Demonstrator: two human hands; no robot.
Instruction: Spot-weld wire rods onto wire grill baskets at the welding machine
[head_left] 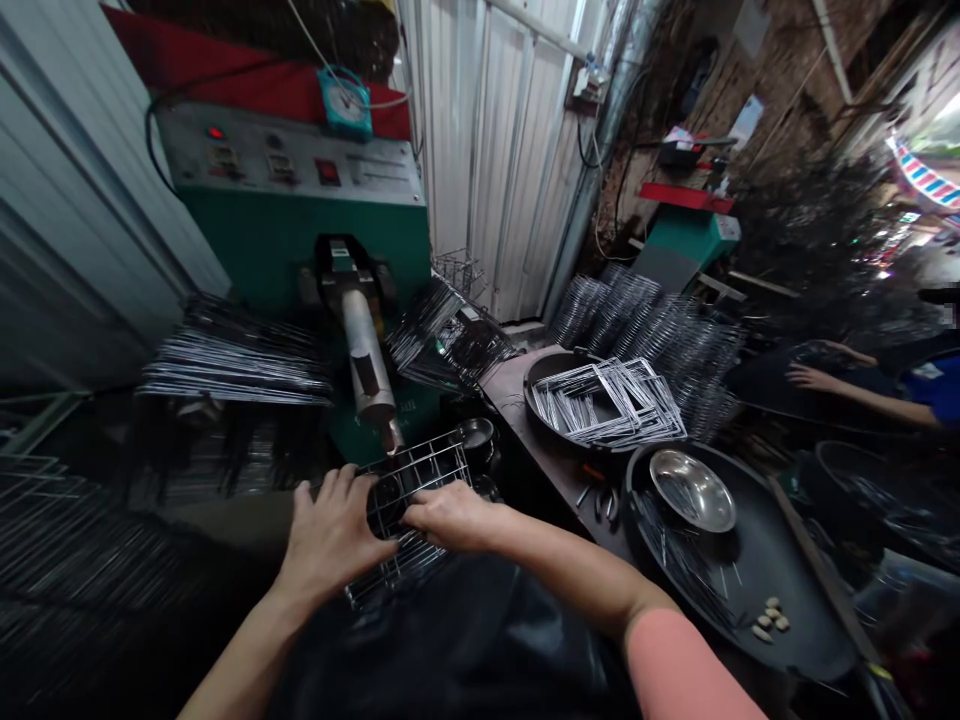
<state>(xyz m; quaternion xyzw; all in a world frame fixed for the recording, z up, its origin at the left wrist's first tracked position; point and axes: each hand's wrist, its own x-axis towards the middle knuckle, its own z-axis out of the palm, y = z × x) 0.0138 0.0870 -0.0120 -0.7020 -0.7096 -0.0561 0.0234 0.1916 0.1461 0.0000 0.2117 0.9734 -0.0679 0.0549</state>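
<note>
A small wire basket of bright metal rods sits in front of me, just below the pointed copper-coloured tip of a spot welder. My right hand grips its wires from the right, thumb and fingers closed. On the left side, my left hand has its fingers spread, with the thumb reaching over the basket's near left part. Whether the left fingertips press on the wires is hard to make out. Part of the basket is hidden behind both hands.
Stacked wire frames lie left of the welder, more wire pieces to its right. A black pan holds rectangular wire frames; a larger pan holds a steel bowl and thin rods. Pliers lie nearby. A co-worker's hands show far right.
</note>
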